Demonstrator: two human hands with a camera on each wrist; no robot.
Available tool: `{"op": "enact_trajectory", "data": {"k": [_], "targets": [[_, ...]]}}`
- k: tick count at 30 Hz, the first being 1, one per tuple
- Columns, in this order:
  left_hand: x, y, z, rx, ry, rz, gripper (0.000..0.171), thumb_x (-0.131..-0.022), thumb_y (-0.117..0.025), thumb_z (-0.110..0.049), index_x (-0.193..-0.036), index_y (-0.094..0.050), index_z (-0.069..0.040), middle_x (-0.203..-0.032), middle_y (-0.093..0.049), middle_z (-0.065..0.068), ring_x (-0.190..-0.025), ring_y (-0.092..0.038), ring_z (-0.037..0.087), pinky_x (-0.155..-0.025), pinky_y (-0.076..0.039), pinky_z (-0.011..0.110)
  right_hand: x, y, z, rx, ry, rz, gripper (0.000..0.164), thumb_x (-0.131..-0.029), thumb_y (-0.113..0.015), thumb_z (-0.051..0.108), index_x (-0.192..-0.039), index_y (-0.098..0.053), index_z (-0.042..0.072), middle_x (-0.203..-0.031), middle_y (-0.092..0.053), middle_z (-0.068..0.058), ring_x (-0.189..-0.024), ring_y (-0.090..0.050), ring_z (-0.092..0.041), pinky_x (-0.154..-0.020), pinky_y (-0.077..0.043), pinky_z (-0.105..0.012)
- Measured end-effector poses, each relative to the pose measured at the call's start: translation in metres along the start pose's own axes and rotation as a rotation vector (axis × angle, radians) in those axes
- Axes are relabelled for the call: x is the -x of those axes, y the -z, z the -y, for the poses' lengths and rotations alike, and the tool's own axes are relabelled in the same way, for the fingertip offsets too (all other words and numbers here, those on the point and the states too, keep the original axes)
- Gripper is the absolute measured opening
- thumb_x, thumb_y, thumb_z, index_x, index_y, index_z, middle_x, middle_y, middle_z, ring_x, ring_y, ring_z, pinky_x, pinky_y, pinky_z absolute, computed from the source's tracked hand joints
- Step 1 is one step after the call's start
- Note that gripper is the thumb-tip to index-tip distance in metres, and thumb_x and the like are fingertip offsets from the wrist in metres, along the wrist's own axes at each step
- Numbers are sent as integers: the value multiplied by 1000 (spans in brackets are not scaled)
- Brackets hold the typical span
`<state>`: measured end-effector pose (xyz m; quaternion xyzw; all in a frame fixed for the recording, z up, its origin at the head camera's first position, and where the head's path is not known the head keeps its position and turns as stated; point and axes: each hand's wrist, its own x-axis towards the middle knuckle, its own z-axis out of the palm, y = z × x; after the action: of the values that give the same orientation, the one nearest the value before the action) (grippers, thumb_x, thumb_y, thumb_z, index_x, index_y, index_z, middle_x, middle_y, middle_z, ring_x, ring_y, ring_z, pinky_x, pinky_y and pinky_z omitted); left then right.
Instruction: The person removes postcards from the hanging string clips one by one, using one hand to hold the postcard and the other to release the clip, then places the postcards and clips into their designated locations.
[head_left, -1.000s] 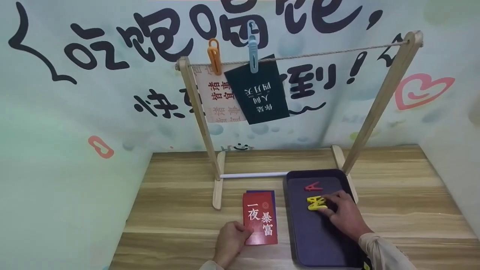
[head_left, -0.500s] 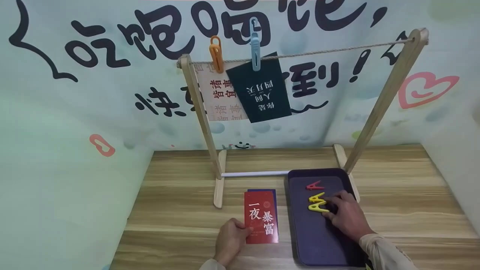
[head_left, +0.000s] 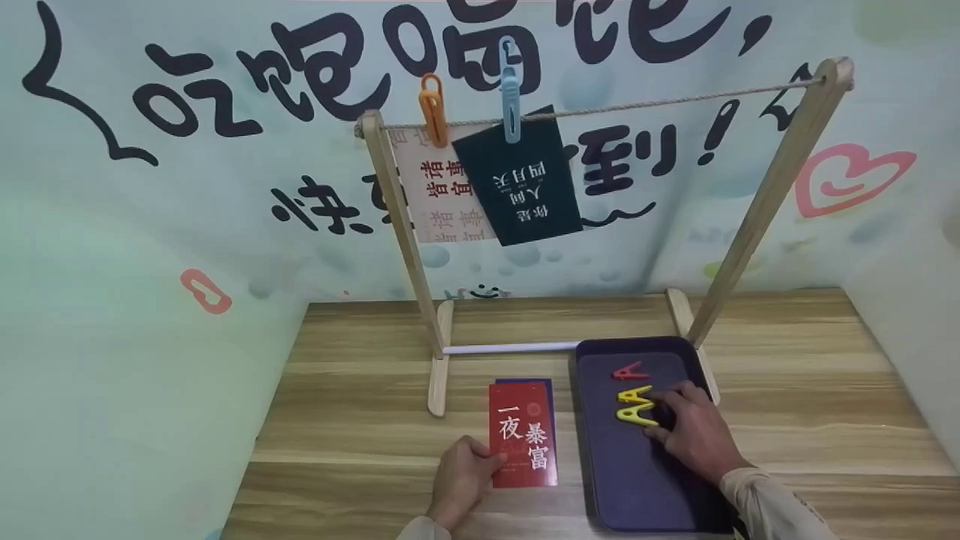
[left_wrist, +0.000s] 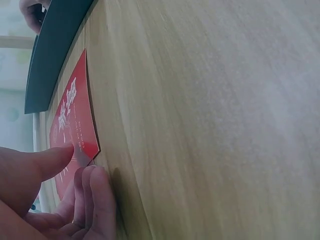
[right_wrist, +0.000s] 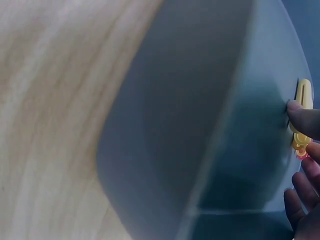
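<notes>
My left hand (head_left: pixel 459 480) pinches the lower left edge of a red card (head_left: pixel 514 465) with white characters, thumb on top and fingers at its side. A blue card (head_left: pixel 525 381) peeks out from underneath. In the dark tray (head_left: pixel 622 480), my right hand (head_left: pixel 697 435) has its thumb and forefinger at the right ends of two yellow clothespins. Its thumb is at the nearer yellow clothespin (head_left: pixel 637 421), also seen in the right wrist view as a yellow clothespin (right_wrist: pixel 303 92). The other yellow clothespin (head_left: pixel 627 396) lies just behind, followed by a red clothespin (head_left: pixel 624 373).
A wooden stand (head_left: pixel 405 247) holds a rope (head_left: pixel 675 103) across its top. An orange clothespin (head_left: pixel 433 112) hangs a pale card (head_left: pixel 435 202), and a light blue clothespin (head_left: pixel 511 97) hangs a tilted dark green card (head_left: pixel 517 202). The tray stands against the stand's right foot.
The two yellow clothespins have shifted slightly apart under my right fingers and now show as separate V shapes. My left hand stays on the red card.
</notes>
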<state>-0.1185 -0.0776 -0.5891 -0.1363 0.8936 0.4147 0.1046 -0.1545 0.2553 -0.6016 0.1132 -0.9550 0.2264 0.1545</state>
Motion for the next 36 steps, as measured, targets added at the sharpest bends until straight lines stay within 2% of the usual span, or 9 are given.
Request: {"op": "enact_trajectory", "data": {"k": [6, 10, 15, 19, 24, 26, 33, 36], "targets": [[1, 5, -4, 31, 56, 78, 25, -81, -69, -29, -85, -55, -8, -63, -59, 1, -49, -51, 8, -39, -37, 18, -1, 4, 1, -1, 23, 4, 51, -55, -87, 22, -100, -68, 6, -88, -54, -3, -78, -49, -18, -65, -41, -35], [0, 11, -10, 25, 65, 117, 28, -81, -69, -28, -92, -56, -6, -71, -60, 3, -58, -54, 11, -47, -41, 21, -4, 11, 2, 0, 78, 0, 51, -56, -87, 22, -101, -67, 8, -89, -53, -2, -79, -48, -16, -66, -41, -35], [-4, 27, -24, 28, -4, 111, 41, -80, -69, -27, -108, -54, -2, -85, -62, 6, -73, -57, 15, -62, -47, 28, -15, 27, 5, 30, 211, -19, 56, -58, -86, 23, -107, -64, 7, -98, -54, -8, -90, -53, -24, -76, -46, -40], [-6, 42, -41, 96, -74, 112, 47, -80, -70, -28, -115, -53, 0, -95, -62, 12, -83, -61, 20, -70, -51, 32, -31, 48, 13, 36, 338, -37, 57, -61, -84, 19, -112, -62, 7, -103, -55, -9, -94, -53, -26, -79, -45, -41], [-6, 59, -63, 170, -168, 97, 52, -79, -70, -34, -117, -53, -2, -107, -61, 15, -97, -61, 25, -79, -53, 34, -53, 80, 28, 71, 509, -61, 56, -62, -80, 14, -114, -60, 5, -105, -56, -12, -94, -53, -28, -80, -45, -45], [-5, 65, -71, 192, -200, 86, 51, -80, -69, -36, -116, -54, -4, -109, -61, 14, -100, -60, 26, -82, -52, 34, -62, 94, 37, 84, 538, -54, 57, -64, -80, 13, -116, -59, 5, -106, -55, -12, -95, -53, -28, -79, -45, -45], [1, 80, -105, 283, -260, 69, 47, -81, -69, -31, -120, -53, -11, -114, -58, 8, -104, -59, 21, -83, -53, 30, -87, 139, 70, 125, 549, -3, 59, -69, -79, 17, -122, -55, 9, -111, -54, -9, -101, -50, -24, -82, -46, -41], [4, 88, -119, 329, -304, 47, 46, -81, -69, -29, -121, -53, -11, -116, -57, 7, -104, -58, 20, -83, -53, 28, -98, 154, 84, 139, 586, -8, 60, -69, -79, 18, -123, -54, 10, -112, -54, -9, -102, -50, -23, -83, -46, -38]]}}
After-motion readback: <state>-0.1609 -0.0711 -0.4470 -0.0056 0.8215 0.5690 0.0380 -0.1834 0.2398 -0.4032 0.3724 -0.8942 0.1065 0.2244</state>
